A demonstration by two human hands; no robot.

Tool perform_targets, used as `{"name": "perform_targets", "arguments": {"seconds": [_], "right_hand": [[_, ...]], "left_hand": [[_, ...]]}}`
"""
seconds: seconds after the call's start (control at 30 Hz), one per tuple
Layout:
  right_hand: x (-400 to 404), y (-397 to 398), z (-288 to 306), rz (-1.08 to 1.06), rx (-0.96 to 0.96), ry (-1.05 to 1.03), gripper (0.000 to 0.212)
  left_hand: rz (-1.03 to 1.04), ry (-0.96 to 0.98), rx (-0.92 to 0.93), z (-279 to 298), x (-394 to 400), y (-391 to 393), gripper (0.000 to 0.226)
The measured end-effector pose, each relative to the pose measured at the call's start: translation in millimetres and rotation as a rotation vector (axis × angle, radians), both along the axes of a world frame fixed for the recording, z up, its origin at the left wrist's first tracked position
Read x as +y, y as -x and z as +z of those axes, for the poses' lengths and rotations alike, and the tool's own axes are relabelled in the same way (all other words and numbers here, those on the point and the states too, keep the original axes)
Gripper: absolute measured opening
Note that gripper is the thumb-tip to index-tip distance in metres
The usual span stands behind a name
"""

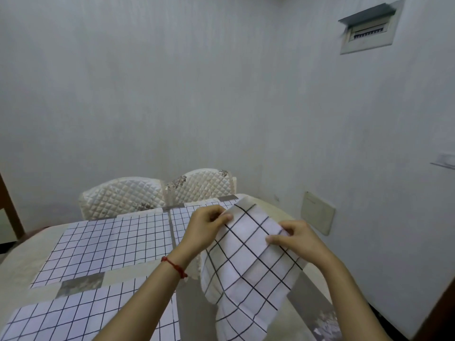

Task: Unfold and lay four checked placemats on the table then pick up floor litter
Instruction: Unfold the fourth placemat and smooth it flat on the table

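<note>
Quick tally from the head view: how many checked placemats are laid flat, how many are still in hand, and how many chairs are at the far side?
Placemats flat on the table: 3
Placemats held by left hand and right hand: 1
Chairs with quilted covers: 2
Total: 6

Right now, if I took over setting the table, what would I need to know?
Left hand and right hand: each has a grip on the top edge of the fourth placemat, held up in the air, still partly folded.
Done: three placemats lie flat on the table: far-left placemat, far-right placemat, near-left placemat.
Left: open the fourth one and lay it on the near right spot, then pick up the floor litter, which is not in view.
</note>
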State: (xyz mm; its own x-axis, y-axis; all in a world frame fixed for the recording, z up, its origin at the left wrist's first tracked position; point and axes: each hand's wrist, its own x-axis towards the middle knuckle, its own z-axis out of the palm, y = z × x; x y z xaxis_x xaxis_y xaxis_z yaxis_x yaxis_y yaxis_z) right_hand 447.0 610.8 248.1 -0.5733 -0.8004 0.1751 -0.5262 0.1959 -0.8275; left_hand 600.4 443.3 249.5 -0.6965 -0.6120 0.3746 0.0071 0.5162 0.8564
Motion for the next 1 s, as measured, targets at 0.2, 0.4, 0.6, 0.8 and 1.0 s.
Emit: {"name": "perform_targets", "arguments": {"seconds": [0.2,0.4,0.6,0.8,1.0], "right_hand": [[23,12,-27,-0.021,-0.302,0.109,0.012],[12,7,-30,-0.148,-0.386,0.248,0.012],[-7,-4,-23,-0.164,-0.234,0.286,0.041],[-18,-21,-21,-0.079,-0.358,0.317,0.015],[-22,-24,-23,-0.040,-0.302,0.246,0.012]], "left_hand": [[0.152,-0.044,0.137,1,-21,-3,0.025],[0.322,-0.104,0.100,-11,-23,0,0.011],[0.298,0.022,-0.047,-28,17,8,0.034],[0.038,-0.232,-0.053,-39,63,21,0.013],[0.010,-0.404,0.045,-44,67,28,0.008]]}}
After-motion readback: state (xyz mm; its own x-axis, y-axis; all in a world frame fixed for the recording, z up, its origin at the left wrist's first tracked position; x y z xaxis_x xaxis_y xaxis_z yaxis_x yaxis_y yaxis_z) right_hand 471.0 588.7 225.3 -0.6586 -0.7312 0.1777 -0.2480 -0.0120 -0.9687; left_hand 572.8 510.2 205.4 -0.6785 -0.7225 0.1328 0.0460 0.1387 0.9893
